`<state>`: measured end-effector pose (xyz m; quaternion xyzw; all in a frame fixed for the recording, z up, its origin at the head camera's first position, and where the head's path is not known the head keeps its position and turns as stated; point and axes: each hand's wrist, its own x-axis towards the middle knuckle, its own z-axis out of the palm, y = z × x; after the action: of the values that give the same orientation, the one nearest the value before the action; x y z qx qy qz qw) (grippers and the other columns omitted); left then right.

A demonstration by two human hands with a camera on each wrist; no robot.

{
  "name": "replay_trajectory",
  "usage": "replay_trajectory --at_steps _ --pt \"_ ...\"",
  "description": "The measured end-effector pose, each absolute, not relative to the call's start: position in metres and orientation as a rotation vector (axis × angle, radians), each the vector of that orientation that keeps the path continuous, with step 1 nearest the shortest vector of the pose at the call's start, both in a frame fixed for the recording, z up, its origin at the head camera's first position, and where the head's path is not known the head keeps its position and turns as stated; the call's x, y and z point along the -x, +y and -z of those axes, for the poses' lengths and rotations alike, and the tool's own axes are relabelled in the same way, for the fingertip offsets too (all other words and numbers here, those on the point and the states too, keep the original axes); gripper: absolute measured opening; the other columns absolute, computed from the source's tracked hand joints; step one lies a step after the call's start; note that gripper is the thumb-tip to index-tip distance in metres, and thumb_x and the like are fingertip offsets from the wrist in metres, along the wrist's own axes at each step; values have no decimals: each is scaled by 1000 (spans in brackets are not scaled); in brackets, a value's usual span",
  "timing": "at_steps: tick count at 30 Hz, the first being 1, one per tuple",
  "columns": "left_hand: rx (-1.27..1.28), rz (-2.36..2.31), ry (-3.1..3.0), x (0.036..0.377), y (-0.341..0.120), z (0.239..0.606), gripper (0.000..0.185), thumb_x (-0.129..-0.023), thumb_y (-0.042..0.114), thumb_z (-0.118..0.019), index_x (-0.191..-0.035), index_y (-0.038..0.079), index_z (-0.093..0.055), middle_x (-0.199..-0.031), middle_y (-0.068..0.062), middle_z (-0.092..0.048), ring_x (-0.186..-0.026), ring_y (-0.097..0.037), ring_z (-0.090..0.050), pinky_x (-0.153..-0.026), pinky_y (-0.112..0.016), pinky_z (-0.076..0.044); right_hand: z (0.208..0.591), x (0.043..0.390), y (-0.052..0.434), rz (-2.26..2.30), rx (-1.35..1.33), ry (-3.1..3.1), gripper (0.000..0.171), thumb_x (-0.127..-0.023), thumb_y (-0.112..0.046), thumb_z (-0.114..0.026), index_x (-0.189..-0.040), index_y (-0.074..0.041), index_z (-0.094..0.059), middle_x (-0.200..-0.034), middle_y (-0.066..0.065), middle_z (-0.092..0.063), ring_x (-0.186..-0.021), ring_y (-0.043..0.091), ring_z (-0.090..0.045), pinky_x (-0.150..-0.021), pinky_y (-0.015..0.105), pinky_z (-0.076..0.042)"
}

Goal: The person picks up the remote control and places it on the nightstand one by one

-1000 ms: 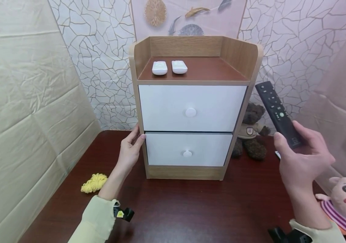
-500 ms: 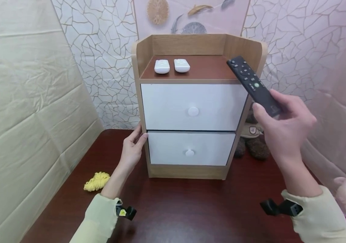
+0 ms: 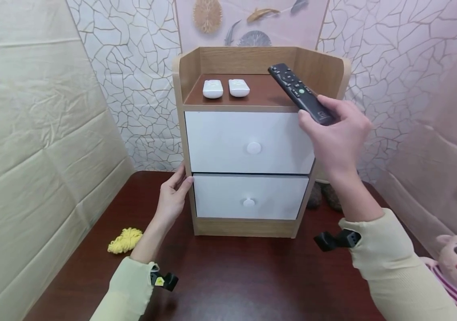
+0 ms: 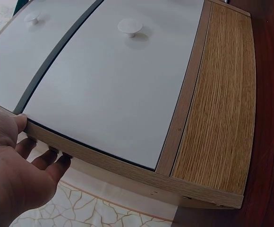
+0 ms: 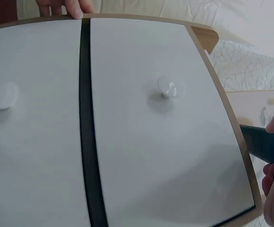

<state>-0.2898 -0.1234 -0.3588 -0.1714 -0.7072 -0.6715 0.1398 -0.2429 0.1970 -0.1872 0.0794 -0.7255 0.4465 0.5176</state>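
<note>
The right hand (image 3: 334, 133) grips a black remote (image 3: 298, 92) by its lower end, holding it tilted over the top of the cabinet (image 3: 248, 142), seemingly just above the surface; the left hand (image 3: 172, 198) rests with relaxed fingers against the cabinet's left edge; two white remotes (image 3: 226, 88) lie side by side on top.

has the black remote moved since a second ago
Yes. The black remote, held in the right hand, has gone up and left: from beside the cabinet's right edge to over its top shelf, toward the two white remotes.
</note>
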Motion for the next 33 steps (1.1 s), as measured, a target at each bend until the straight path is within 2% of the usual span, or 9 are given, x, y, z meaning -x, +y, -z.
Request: replay_trajectory --at_steps 8,10,13,17,22,33 --pt "496 1937 -2039 290 -123 358 61 -107 14 -57 -160 1 -29 -165 -7 -30 -148 -16 -31 -117 -33 -35 172 256 177 -1024 -164 -1786 36 -86 -23 -75 -117 -4 -78 -108 10 -74 -96 15 -62 -78 18 -47" --pt "491 1936 -2037 289 -124 358 61 -107 14 -57 -160 1 -29 -165 -6 -30 -148 -16 -31 -117 -33 -35 171 260 172 -1016 -151 -1811 37 -87 -24 -74 -118 -5 -77 -109 9 -73 -100 16 -60 -82 20 -45" --pt "486 1933 -2039 289 -124 357 61 -107 14 -57 -160 1 -29 -165 -6 -30 -148 -16 -31 -117 -33 -35 168 265 164 -953 -163 -1821 38 -87 -23 -74 -118 -2 -77 -108 12 -74 -100 22 -57 -86 28 -41" --pt "481 1930 -2049 289 -125 357 61 -107 15 -57 -159 1 -29 -165 -7 -29 -148 -16 -31 -117 -34 -35 163 270 157 -841 -155 -1846 38 -87 -23 -73 -117 0 -77 -107 14 -74 -97 28 -55 -82 36 -41" --pt "475 1917 -2064 290 -125 357 61 -107 15 -57 -160 2 -29 -165 -6 -29 -148 -16 -31 -117 -35 -35 153 274 153 -778 -71 -1972 42 -89 -31 -69 -122 -5 -76 -111 11 -73 -101 25 -54 -85 37 -42" --pt "473 1894 -2076 290 -123 360 60 -108 16 -56 -160 2 -29 -165 -6 -29 -149 -18 -31 -117 -36 -35 149 284 145 -843 10 -2099 46 -87 -32 -68 -124 -5 -75 -117 11 -71 -112 27 -50 -93 40 -40"
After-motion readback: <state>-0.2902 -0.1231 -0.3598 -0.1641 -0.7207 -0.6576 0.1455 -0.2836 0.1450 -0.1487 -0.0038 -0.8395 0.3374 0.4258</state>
